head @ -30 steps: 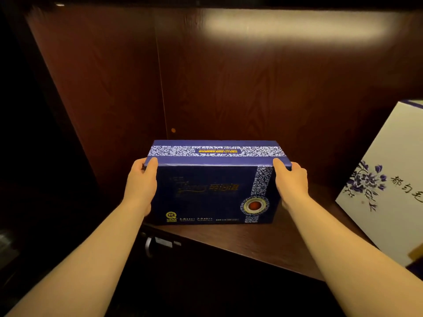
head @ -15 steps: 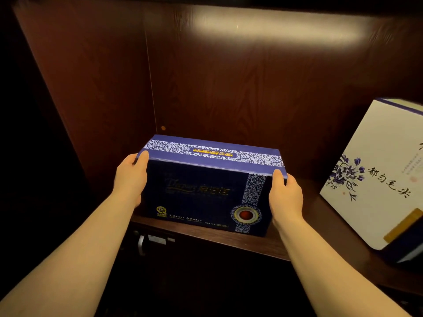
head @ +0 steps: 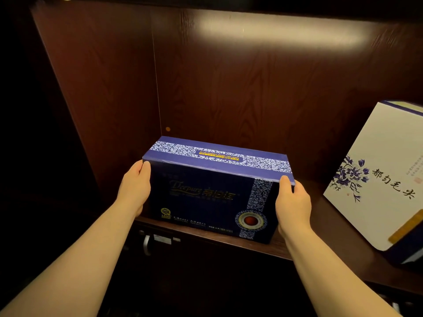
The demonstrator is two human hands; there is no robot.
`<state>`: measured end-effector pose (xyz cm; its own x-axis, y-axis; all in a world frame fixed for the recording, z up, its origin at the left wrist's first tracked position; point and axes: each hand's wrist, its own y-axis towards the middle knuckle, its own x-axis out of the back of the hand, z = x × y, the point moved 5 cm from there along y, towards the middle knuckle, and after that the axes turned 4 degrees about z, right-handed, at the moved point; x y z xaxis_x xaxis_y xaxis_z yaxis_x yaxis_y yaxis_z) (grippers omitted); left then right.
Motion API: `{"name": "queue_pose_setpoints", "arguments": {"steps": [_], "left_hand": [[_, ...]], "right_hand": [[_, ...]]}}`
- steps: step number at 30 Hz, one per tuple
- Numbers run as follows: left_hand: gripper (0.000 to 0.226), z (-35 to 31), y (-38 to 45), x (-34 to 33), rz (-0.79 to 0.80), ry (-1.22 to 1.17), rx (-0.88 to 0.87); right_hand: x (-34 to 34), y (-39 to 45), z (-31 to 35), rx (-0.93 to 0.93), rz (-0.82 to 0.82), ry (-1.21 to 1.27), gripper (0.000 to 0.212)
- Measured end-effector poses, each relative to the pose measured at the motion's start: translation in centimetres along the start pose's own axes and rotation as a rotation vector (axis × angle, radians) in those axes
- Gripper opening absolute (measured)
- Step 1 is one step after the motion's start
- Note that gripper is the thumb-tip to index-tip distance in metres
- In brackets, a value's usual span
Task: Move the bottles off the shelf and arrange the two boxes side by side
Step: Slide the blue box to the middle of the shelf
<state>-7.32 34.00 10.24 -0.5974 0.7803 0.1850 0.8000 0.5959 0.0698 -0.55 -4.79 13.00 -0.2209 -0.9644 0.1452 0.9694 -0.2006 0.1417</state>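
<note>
A dark blue box (head: pixel 206 193) with a white floral band and gold lettering rests on the dark wooden shelf (head: pixel 297 245), near its front edge at the left. My left hand (head: pixel 135 186) grips the box's left end and my right hand (head: pixel 291 202) grips its right end. A taller white box (head: pixel 384 175) with blue flowers and black characters stands tilted at the right, apart from the blue box. No bottles are in view.
The cabinet's left side panel (head: pixel 103 88) stands close to the blue box. The wooden back wall (head: pixel 263 88) is behind both boxes. Below the shelf is a cabinet door with a metal handle (head: pixel 146 244).
The blue box, held by both hands, has turned slightly so its right end sits nearer the shelf front. More of the white box has come into view at the right.
</note>
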Motion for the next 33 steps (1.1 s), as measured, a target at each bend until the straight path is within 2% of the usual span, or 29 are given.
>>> {"name": "queue_pose_setpoints", "arguments": {"steps": [15, 33], "left_hand": [[0.026, -0.2, -0.8, -0.1, 0.011, -0.063, -0.013], [0.027, -0.3, -0.4, -0.4, 0.036, -0.070, -0.008]], "right_hand": [[0.7, -1.2, 0.0, 0.012, -0.010, 0.015, 0.024], [1.6, -1.3, -0.4, -0.004, -0.007, -0.008, 0.028]]}}
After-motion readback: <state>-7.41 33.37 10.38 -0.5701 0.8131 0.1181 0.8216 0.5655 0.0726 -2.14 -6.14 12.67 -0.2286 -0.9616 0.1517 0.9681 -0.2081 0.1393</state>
